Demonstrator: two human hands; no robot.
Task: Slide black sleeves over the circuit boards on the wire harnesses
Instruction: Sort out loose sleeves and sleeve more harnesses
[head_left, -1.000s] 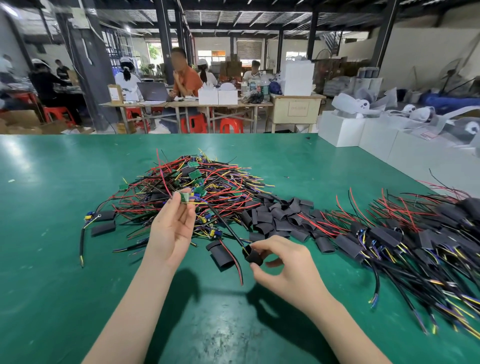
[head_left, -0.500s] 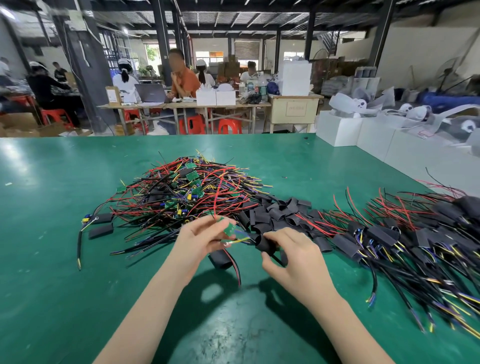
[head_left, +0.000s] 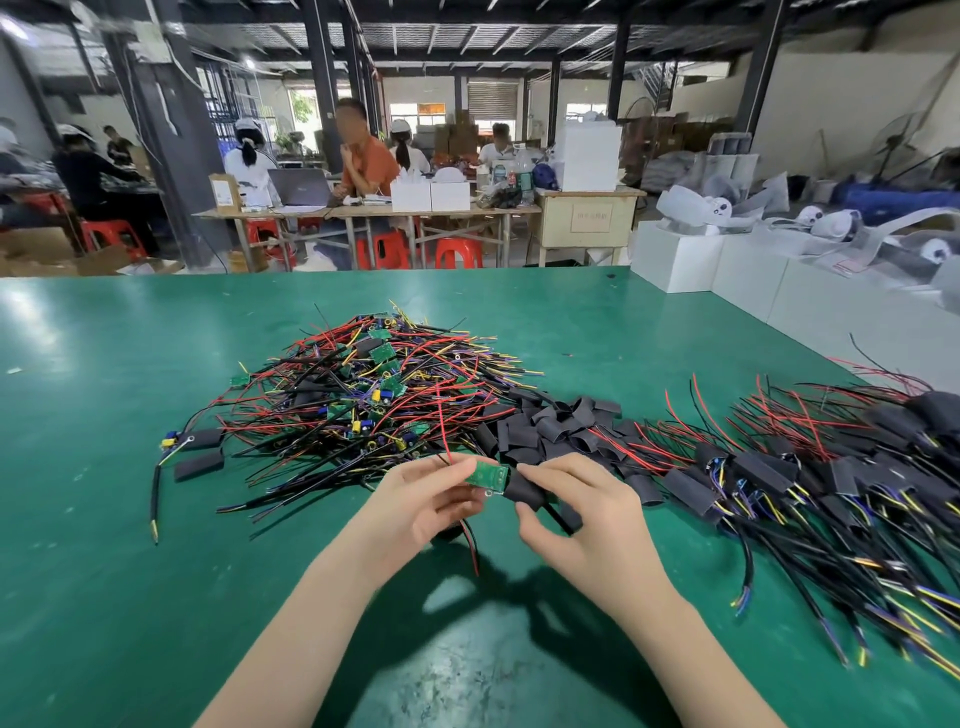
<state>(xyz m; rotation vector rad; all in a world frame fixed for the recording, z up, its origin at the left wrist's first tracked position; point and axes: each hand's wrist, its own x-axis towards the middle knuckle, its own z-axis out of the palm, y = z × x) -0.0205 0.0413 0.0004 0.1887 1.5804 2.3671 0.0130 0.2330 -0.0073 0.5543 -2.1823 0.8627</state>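
While left hand (head_left: 421, 501) pinches green circuit board (head_left: 486, 476) steady above table's near edge, right hand (head_left: 582, 512) pinches black sleeve (head_left: 524, 488), mouth at board end (aligned for sliding on, likely).

Beyond the green table (head_left: 130, 519), at twelve o'clock, a person in an orange shirt (head_left: 370, 163) sits by an open laptop (head_left: 300, 187) at a long wooden bench (head_left: 363, 213) with red stools (head_left: 457, 253) beneath. At two o'clock, white boxes (head_left: 675, 260) stand in a row.
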